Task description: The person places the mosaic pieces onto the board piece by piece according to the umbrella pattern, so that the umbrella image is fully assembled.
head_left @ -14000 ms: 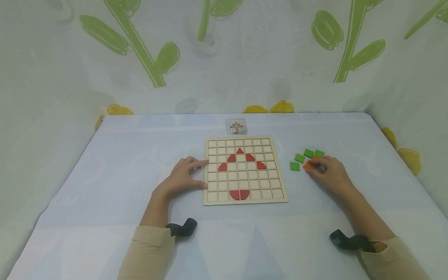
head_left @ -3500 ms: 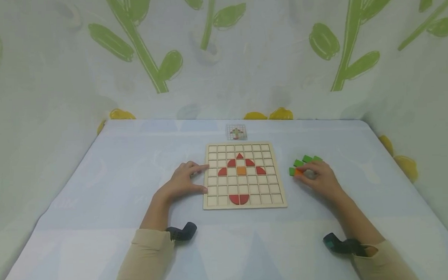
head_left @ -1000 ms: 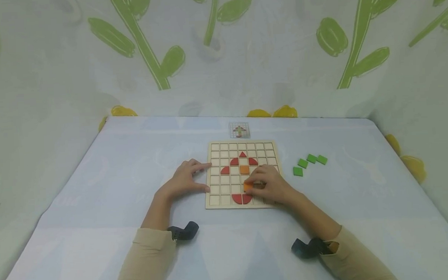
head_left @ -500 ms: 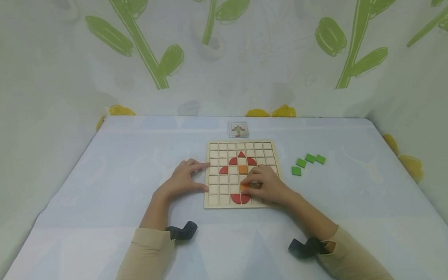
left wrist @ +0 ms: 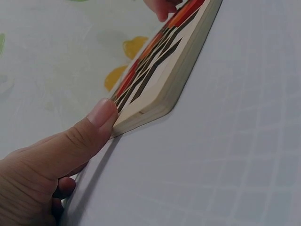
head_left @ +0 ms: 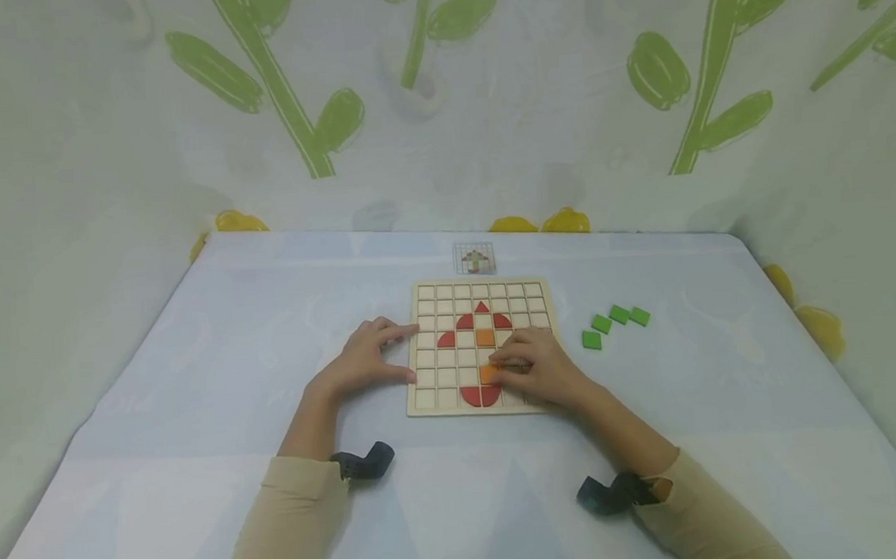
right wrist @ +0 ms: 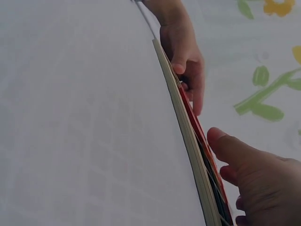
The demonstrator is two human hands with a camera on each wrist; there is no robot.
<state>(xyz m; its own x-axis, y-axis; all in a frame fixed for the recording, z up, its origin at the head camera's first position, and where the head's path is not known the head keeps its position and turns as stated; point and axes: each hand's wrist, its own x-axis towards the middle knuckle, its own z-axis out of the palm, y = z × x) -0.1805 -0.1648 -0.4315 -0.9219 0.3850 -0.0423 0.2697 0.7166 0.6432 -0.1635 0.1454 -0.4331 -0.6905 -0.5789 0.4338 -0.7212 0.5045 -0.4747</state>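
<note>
My left hand (head_left: 367, 355) rests at the left edge of the wooden grid board (head_left: 427, 400), its thumb and index finger touching the rim. Over the board's lower half, my right hand (head_left: 539, 365) has thumb and index finger at an orange square tile (head_left: 488, 374), which lies in a middle-column cell. The fingertips cover that tile's right side. Higher in the same column is another orange tile (head_left: 485, 337). Red quarter-circle pieces (head_left: 471, 396) and a red triangle (head_left: 482, 307) lie in other cells. The right hand hides the board's lower right.
Several green square tiles (head_left: 602, 324) lie on the table right of the board. A small pattern card (head_left: 475, 258) lies behind it. The table (head_left: 269, 304) has a pale cloth, with a leaf-printed curtain (head_left: 530, 101) at the back.
My right hand picked up the second orange tile beside the green ones and carried it left onto the board. It now sits in its cell, more uncovered. The left hand stays put.
</note>
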